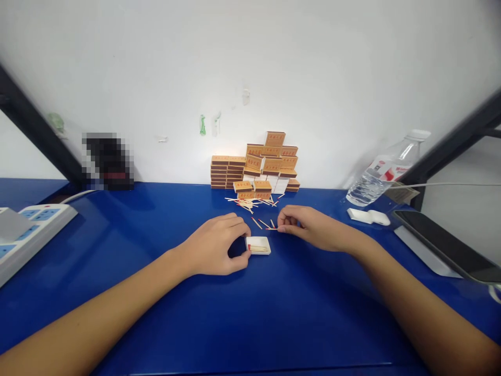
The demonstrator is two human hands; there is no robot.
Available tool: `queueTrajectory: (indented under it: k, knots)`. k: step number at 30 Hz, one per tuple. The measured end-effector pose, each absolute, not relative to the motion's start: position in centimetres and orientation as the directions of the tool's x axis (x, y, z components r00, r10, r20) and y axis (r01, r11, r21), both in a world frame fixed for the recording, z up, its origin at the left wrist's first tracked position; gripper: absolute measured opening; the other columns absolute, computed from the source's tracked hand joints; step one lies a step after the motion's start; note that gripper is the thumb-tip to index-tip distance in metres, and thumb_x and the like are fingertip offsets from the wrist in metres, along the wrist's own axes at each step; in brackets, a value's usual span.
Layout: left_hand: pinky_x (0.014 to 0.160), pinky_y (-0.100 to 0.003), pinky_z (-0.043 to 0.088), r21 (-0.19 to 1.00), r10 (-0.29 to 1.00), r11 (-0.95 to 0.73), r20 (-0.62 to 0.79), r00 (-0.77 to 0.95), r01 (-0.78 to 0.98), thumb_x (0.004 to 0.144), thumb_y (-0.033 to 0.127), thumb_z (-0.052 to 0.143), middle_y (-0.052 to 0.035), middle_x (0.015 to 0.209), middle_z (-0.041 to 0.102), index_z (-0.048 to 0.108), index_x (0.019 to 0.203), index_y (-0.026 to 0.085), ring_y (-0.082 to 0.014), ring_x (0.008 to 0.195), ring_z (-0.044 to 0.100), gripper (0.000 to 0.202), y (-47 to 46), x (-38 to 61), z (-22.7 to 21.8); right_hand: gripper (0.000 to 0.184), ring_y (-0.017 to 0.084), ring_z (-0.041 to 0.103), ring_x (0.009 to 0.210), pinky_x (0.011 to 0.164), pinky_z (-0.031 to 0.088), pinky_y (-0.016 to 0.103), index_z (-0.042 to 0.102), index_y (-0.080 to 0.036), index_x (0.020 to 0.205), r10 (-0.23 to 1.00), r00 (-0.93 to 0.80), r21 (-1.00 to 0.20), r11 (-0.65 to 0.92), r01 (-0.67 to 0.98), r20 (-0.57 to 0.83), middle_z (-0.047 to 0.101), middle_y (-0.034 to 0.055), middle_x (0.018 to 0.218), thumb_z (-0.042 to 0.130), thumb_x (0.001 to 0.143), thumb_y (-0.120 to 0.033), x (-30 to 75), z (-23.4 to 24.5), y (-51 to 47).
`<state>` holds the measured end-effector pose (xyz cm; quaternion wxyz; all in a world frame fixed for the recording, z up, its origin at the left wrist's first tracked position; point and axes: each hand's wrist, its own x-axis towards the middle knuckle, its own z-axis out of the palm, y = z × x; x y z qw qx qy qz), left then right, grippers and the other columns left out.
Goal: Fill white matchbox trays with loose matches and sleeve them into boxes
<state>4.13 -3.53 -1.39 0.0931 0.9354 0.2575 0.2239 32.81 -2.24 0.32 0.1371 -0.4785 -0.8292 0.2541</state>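
Power strip sits at our far left on the blue table. Next, our left hand holds the left end of a white matchbox tray, thumb and finger just as far apart as its sides. Some red-tipped matches lie inside. Behind it, we see stacked matchboxes and a loose match pile. Then our right hand pinches one match, fingertips almost together. Farther right, we see a water bottle and a black phone.
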Motion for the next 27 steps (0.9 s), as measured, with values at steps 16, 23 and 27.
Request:
queueTrajectory:
  k: [16, 23, 27]
  knots:
    - [0.084, -0.040, 0.054, 0.283, 0.541, -0.840, 0.377, 0.752, 0.463, 0.091, 0.030, 0.066, -0.0064, 0.099, 0.071, 0.065, 0.105, 0.018, -0.0242, 0.092, 0.064, 0.019, -3.4, 4.1, -1.4, 0.017, 0.015, 0.053, 0.073, 0.069, 0.042, 0.030, 0.067, -0.021, 0.090, 0.827, -0.544, -0.526, 0.529, 0.666, 0.142, 0.060, 0.0005, 0.082, 0.060, 0.101, -0.032, 30.0, 0.2, -3.9]
    - [0.084, -0.040, 0.054, 0.267, 0.523, -0.852, 0.371, 0.767, 0.451, 0.092, 0.031, 0.064, -0.0067, 0.099, 0.071, 0.066, 0.107, 0.018, -0.0246, 0.094, 0.065, 0.020, -3.4, 4.2, -1.5, 0.018, 0.019, 0.059, 0.086, 0.082, 0.049, 0.035, 0.066, -0.023, 0.115, 0.855, -0.483, -0.454, 0.511, 0.730, 0.187, 0.059, 0.0076, 0.110, 0.056, 0.101, -0.026, 32.5, -1.2, -1.7]
    - [0.085, -0.040, 0.054, 0.261, 0.525, -0.851, 0.386, 0.759, 0.456, 0.093, 0.031, 0.064, -0.0071, 0.100, 0.071, 0.066, 0.107, 0.017, -0.0243, 0.094, 0.065, 0.020, -3.3, 4.1, -1.6, 0.013, 0.020, 0.058, 0.087, 0.083, 0.050, 0.037, 0.066, -0.022, 0.104, 0.846, -0.510, -0.447, 0.521, 0.727, 0.156, 0.058, 0.0086, 0.108, 0.054, 0.101, -0.028, 33.0, -2.3, -1.0]
